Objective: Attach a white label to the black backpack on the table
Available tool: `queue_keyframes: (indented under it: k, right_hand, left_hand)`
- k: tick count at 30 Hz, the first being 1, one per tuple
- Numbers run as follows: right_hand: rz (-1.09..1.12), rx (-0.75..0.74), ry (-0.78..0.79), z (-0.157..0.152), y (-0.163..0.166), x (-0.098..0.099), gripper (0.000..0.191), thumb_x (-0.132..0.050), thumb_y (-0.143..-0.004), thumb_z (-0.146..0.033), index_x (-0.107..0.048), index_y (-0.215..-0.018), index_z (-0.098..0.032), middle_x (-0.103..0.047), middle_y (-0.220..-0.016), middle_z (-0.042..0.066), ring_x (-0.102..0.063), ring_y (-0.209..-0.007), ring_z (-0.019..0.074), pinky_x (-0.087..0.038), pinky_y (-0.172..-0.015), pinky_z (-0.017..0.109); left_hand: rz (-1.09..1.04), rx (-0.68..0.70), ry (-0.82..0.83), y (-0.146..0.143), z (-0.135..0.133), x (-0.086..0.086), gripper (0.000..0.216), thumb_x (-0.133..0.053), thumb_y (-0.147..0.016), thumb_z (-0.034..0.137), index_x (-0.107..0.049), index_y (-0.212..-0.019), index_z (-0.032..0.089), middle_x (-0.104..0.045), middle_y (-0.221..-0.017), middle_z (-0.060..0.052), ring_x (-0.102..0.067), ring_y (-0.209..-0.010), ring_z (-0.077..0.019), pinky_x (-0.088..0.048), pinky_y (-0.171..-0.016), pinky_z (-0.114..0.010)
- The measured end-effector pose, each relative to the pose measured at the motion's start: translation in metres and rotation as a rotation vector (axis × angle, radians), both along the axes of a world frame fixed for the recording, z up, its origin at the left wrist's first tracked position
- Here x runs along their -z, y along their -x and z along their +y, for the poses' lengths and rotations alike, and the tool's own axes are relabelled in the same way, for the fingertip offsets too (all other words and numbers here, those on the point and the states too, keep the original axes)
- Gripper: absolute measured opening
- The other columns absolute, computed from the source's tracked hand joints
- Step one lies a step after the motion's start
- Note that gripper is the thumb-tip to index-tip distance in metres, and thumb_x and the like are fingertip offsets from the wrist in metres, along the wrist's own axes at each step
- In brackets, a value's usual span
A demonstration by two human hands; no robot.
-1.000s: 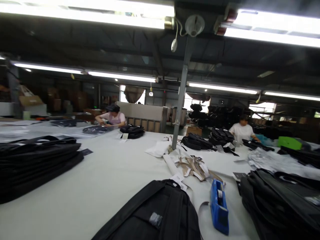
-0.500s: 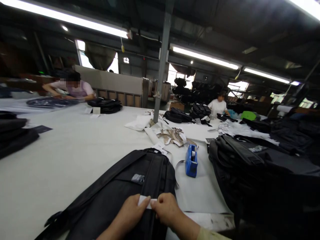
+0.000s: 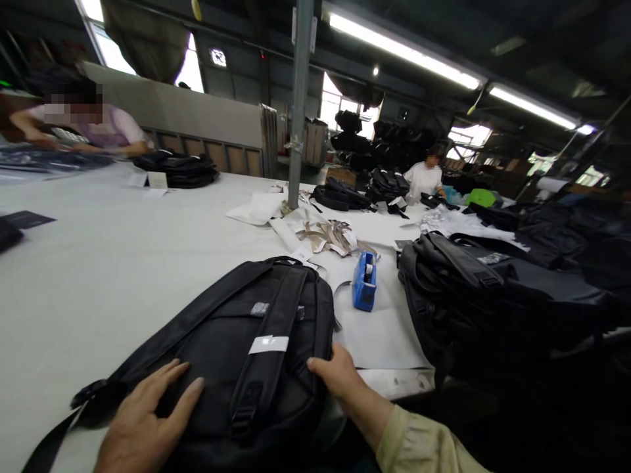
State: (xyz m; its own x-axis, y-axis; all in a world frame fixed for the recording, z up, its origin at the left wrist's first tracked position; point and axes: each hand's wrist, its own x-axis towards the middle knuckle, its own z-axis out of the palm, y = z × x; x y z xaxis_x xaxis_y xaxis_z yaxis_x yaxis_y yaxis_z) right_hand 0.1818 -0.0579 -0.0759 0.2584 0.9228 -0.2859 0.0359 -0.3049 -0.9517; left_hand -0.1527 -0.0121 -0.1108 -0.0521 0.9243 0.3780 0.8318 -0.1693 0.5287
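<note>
Setting: workshop hall, strip lights overhead, a grey steel post (image 3: 299, 98) rising from a wide white worktable (image 3: 98, 263).
Main item: black fabric backpack (image 3: 236, 348) is laid flat on the near part of the worktable, straps up, directly before the wearer.
Label: small white paper strip (image 3: 269, 344) is seen stuck across one padded shoulder strap of the backpack.
Left hand: left hand (image 3: 142, 420) is laid flat on the backpack's near left corner, fingers spread, nothing clasped.
Right hand: right hand (image 3: 335, 374) is pressed against the backpack's right edge, thumb on top; fingers are curled round the side, so a loose hold on the edge is shown. A pale yellow sleeve is worn on that arm.
Beside it: blue plastic tape dispenser (image 3: 365, 289) stands just right of the backpack's top, apart from it.
Further right: heap of black bags (image 3: 483, 295) is piled on the table edge.
Mid-table: scattered brown and white paper scraps (image 3: 330, 238) lie near the post's foot.
Others: a person in a pink top (image 3: 93, 128) is bent over the far left table end; a person in a white shirt (image 3: 424, 180) is seated far back among more black bags.
</note>
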Motion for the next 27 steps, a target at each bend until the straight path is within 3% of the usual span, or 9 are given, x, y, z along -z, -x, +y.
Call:
queue_keyframes:
  k: [4, 8, 10, 12, 16, 19, 22, 25, 27]
  right_hand:
    - [-0.242, 0.162, -0.096, 0.033, -0.045, 0.002, 0.036, -0.060, -0.080, -0.031, -0.065, -0.112, -0.013, -0.073, -0.101, 0.011, -0.068, -0.098, 0.0235, -0.055, -0.089, 0.034]
    - [-0.529, 0.221, -0.239, 0.015, -0.073, 0.004, 0.036, -0.052, -0.087, -0.032, -0.064, -0.115, -0.012, -0.068, -0.114, 0.017, -0.062, -0.111, 0.0268, -0.047, -0.102, 0.042]
    - [-0.715, 0.036, -0.461, -0.003, -0.074, -0.002, 0.036, -0.054, -0.088, -0.034, -0.064, -0.116, -0.014, -0.064, -0.122, 0.017, -0.057, -0.118, 0.0281, -0.042, -0.107, 0.046]
    - [-0.899, -0.294, -0.651, -0.016, -0.072, -0.012, 0.038, -0.060, -0.088, -0.041, -0.064, -0.118, -0.018, -0.063, -0.126, 0.015, -0.053, -0.122, 0.0289, -0.039, -0.108, 0.048]
    - [-1.044, -0.732, -0.644, -0.009, -0.067, -0.034, 0.043, -0.064, -0.086, -0.053, -0.066, -0.114, -0.021, -0.063, -0.127, 0.011, -0.055, -0.117, 0.0269, -0.042, -0.102, 0.043]
    - [-1.101, -0.856, -0.526, 0.012, -0.059, -0.047, 0.055, -0.068, -0.077, -0.066, -0.069, -0.105, -0.019, -0.064, -0.122, 0.012, -0.056, -0.110, 0.0279, -0.045, -0.096, 0.042]
    - [-1.179, -0.917, -0.427, 0.023, -0.049, -0.053, 0.067, -0.069, -0.068, -0.074, -0.070, -0.107, -0.019, -0.064, -0.115, 0.013, -0.055, -0.104, 0.0309, -0.046, -0.091, 0.045]
    - [-1.189, -0.972, -0.377, 0.028, -0.041, -0.047, 0.058, -0.072, -0.069, -0.067, -0.073, -0.102, -0.020, -0.065, -0.106, 0.013, -0.057, -0.098, 0.0301, -0.048, -0.089, 0.044]
    - [-1.137, -0.945, -0.335, 0.037, -0.039, -0.038, 0.039, -0.075, -0.071, -0.054, -0.075, -0.095, -0.023, -0.067, -0.102, 0.011, -0.061, -0.098, 0.0281, -0.048, -0.091, 0.041]
  left_hand:
    - [-0.082, 0.225, -0.037, -0.039, -0.013, -0.005, 0.047, -0.061, -0.081, 0.055, -0.064, -0.116, 0.024, -0.058, -0.139, -0.012, -0.055, -0.126, -0.0356, -0.040, -0.112, -0.056]
    - [-0.095, 0.470, -0.060, -0.035, -0.018, 0.002, 0.041, -0.065, -0.086, 0.046, -0.060, -0.124, 0.032, -0.055, -0.144, -0.006, -0.055, -0.129, -0.0304, -0.041, -0.114, -0.049]
    - [-0.039, 0.517, -0.107, -0.025, -0.021, 0.004, 0.046, -0.066, -0.086, 0.044, -0.056, -0.129, 0.033, -0.053, -0.146, -0.006, -0.054, -0.130, -0.0301, -0.040, -0.115, -0.048]
    - [0.060, 0.542, -0.154, -0.019, -0.025, 0.004, 0.054, -0.069, -0.084, 0.044, -0.052, -0.134, 0.032, -0.050, -0.148, -0.008, -0.052, -0.131, -0.0312, -0.040, -0.114, -0.048]
    - [0.245, 0.472, -0.252, -0.027, -0.031, -0.006, 0.062, -0.075, -0.075, 0.055, -0.058, -0.130, 0.030, -0.060, -0.140, -0.010, -0.056, -0.124, -0.0358, -0.045, -0.105, -0.052]
    - [0.298, 0.451, -0.178, -0.053, -0.031, -0.023, 0.056, -0.073, -0.073, 0.062, -0.068, -0.120, 0.032, -0.065, -0.134, -0.008, -0.057, -0.123, -0.0367, -0.046, -0.101, -0.053]
    - [0.353, 0.448, 0.060, -0.081, -0.028, -0.041, 0.065, -0.075, -0.069, 0.059, -0.064, -0.129, 0.035, -0.054, -0.148, -0.007, -0.047, -0.135, -0.0379, -0.037, -0.111, -0.058]
    - [0.401, 0.435, 0.309, -0.101, -0.022, -0.050, 0.075, -0.079, -0.065, 0.044, -0.058, -0.137, 0.036, -0.042, -0.156, -0.006, -0.034, -0.144, -0.0382, -0.024, -0.118, -0.063]
    - [0.401, 0.433, 0.437, -0.107, -0.017, -0.047, 0.062, -0.073, -0.071, 0.033, -0.061, -0.132, 0.039, -0.045, -0.153, -0.005, -0.036, -0.143, -0.0378, -0.027, -0.117, -0.064]
